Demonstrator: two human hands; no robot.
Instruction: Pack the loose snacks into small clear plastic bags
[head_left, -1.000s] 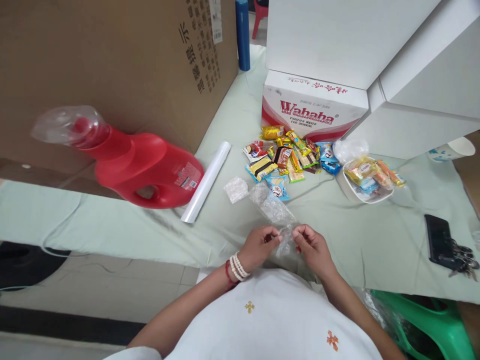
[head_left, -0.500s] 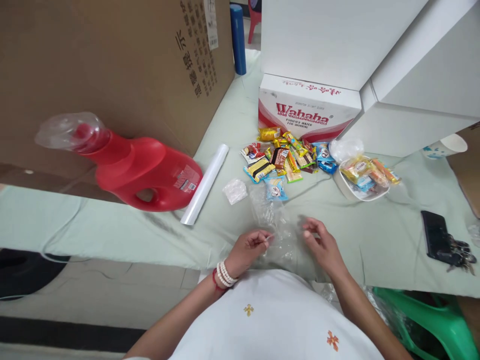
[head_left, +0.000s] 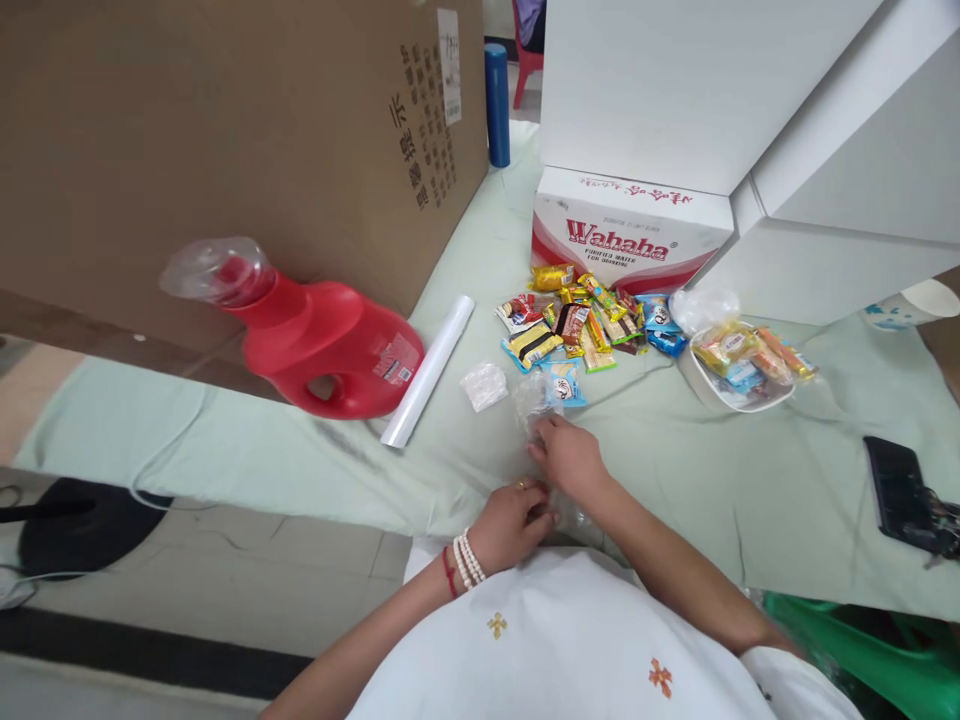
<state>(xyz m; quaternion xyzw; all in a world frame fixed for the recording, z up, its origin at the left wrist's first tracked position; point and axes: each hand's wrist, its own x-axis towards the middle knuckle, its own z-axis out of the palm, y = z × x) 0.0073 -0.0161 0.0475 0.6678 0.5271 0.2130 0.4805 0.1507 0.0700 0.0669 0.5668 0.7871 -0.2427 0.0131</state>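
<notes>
A clear plastic bag [head_left: 534, 400] lies on the pale green cloth [head_left: 675, 450] in front of me. My left hand [head_left: 512, 522], with bead bracelets on the wrist, is closed on the bag's near end at the table edge. My right hand [head_left: 570, 458] reaches across over the bag with fingers curled, pressing down on its middle. A small crumpled clear plastic piece [head_left: 484, 385] lies just to the left of the bag. A heap of wrapped snacks [head_left: 581, 325] lies beyond the bag.
A red detergent jug [head_left: 322, 340] lies on its side at left beside a white roll [head_left: 429, 368]. A white bowl of snacks [head_left: 742, 365] and a black phone with keys [head_left: 904, 490] are at right. A Wahaha carton [head_left: 630, 235], big cardboard box [head_left: 225, 150] and white boxes [head_left: 750, 100] stand behind.
Both hands held the bag's mouth apart; now the right hand has moved left and forward onto the bag, and the left hand has drawn back toward my body.
</notes>
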